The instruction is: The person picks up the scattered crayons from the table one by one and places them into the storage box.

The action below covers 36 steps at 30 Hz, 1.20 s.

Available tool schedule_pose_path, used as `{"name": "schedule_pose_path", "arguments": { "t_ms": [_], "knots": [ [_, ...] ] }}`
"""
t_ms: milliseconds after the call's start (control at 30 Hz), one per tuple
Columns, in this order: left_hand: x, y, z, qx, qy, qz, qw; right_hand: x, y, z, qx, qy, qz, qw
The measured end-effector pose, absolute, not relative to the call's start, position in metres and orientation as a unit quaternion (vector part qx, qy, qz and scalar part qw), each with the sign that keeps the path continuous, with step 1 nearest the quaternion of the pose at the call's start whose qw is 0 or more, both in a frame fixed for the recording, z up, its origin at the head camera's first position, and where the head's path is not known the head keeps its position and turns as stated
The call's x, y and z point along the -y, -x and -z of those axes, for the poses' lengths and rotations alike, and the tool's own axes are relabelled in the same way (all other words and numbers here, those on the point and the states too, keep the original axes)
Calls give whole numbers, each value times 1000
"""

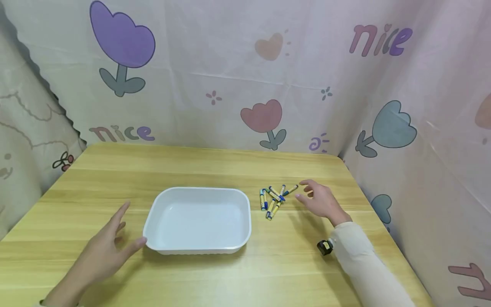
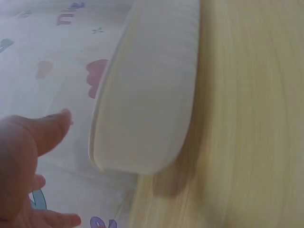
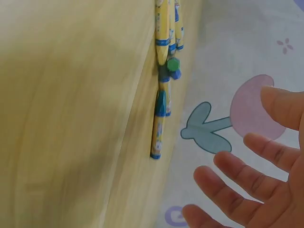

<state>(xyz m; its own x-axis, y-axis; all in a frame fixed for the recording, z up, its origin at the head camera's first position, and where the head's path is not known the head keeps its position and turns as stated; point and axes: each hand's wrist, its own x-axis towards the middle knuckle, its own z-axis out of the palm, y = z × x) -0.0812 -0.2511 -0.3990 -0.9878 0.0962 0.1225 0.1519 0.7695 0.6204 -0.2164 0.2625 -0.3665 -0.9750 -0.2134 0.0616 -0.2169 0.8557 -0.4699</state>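
A pile of several short yellow crayons (image 1: 274,209) with blue and green ends lies on the table to the right of a white rectangular tray (image 1: 197,248). My right hand (image 1: 320,200) hovers just right of the pile, fingers spread and holding nothing. The right wrist view shows that hand (image 3: 251,175) apart from the crayons (image 3: 157,137). Beside the tray's left front corner is my left hand (image 1: 101,251), its fingers extended and nothing in its grasp. In the left wrist view a gap shows between the left thumb and the tray wall (image 2: 147,95).
The wood-grain table (image 1: 184,281) runs back to a printed curtain (image 1: 207,55), which also hangs along the right side. A small black device (image 1: 325,247) is attached at the right sleeve (image 1: 364,260).
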Motion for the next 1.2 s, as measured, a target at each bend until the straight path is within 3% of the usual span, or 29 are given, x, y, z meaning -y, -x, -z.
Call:
{"name": "schedule_pose_path", "arguments": {
  "t_ms": [800, 1200],
  "knots": [
    [205, 68, 414, 907, 1, 422, 3, -230, 263, 396, 954, -98, -278, -52],
    [198, 72, 425, 895, 18, 444, 41, -220, 279, 400, 961, -103, -236, -97]
  ]
}}
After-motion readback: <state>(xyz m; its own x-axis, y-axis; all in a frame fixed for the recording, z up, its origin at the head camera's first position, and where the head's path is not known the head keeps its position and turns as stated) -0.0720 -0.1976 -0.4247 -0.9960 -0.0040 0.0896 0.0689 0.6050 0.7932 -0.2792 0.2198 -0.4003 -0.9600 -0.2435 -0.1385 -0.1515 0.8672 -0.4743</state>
